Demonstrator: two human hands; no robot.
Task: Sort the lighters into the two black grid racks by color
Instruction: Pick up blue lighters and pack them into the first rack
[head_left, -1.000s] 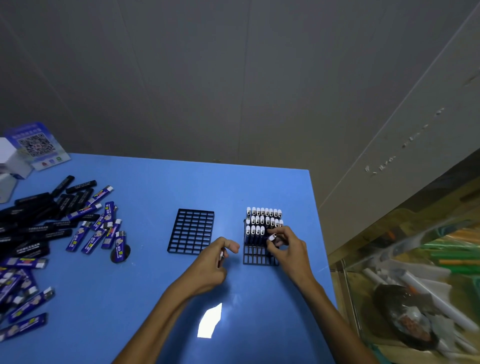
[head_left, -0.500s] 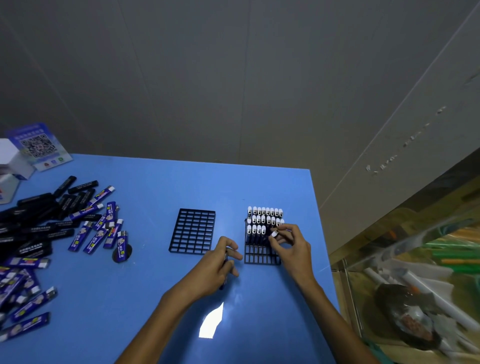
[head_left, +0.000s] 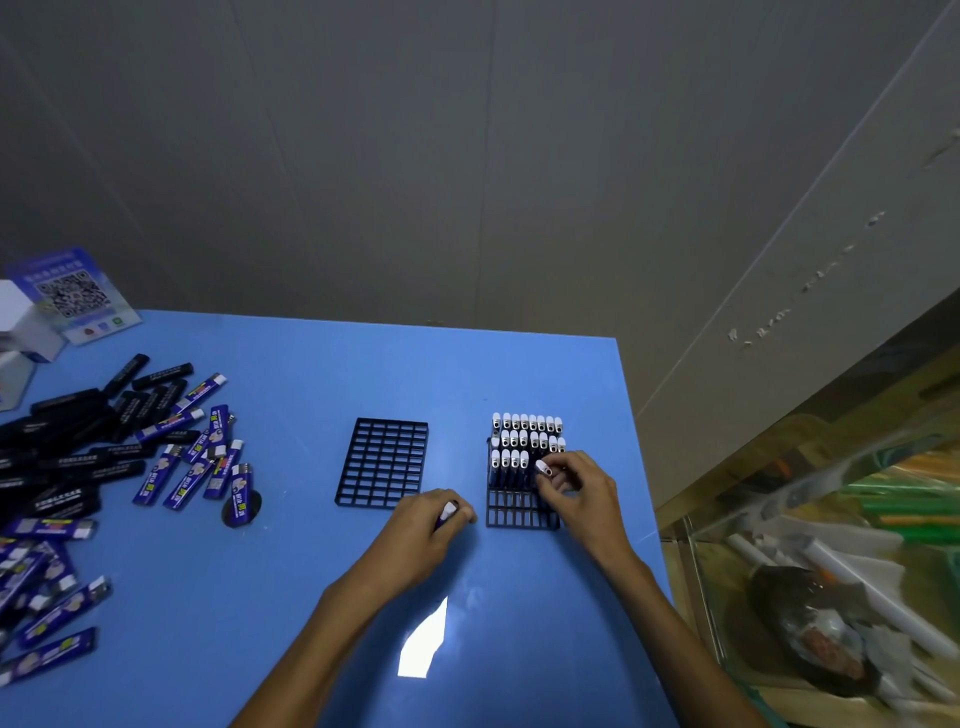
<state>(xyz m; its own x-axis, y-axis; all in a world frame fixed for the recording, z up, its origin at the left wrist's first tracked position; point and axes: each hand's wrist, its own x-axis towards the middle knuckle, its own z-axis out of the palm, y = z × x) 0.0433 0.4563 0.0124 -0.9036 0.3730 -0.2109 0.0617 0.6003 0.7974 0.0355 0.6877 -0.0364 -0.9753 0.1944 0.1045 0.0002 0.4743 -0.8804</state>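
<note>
Head view shows the right hand (head_left: 582, 493) over the right rack (head_left: 519, 512), its grip pinched on a blue lighter (head_left: 543, 467) whose white cap points up and away; the lighter sits tilted at the third row, beside four upright ones, and I cannot tell whether its base has entered a cell. The left hand (head_left: 426, 530) rests on the blue table (head_left: 311, 597) between the racks, fingers curled round a spare lighter (head_left: 448, 512) with only its white end showing. The left rack (head_left: 383, 462) holds nothing. Loose blue lighters (head_left: 197, 462) and black lighters (head_left: 62, 441) lie mixed in a heap at the table's left side, well apart from both racks.

The main risk, as I judge it, is a jam: the cells are narrow, so a tilted lighter could catch on a divider. Pushing then might slide the light rack toward the table's right edge, which is near. The knuckles hover close to the standing rows, so a careless withdrawal could knock neighbours askew. The black grid against dark lighter bodies also makes an open cell hard to pick out. Later, grabbing from the mixed heap could put a black lighter in the blue rack.
</note>
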